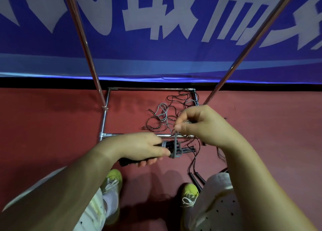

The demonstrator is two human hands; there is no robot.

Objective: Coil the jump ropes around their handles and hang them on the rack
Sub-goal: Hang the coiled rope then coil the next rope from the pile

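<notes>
Rope (176,140) goes round the handles (171,148) your left hand (139,148) grips; your right hand (196,124) fingers pinch it. Loose cord on the floor (52,126) could snag the rack (104,119), so loops may slip.

The black handles (137,159) sit bunched together, lying roughly level, with a few turns of grey rope (175,147) wrapped round their front end. The rest of that grey cord trails down into a loose tangle with thin dark ropes (156,126) on the red floor, inside the chrome rack (104,119) base. 2 more black handles (196,178) lie on the floor nearby.
</notes>
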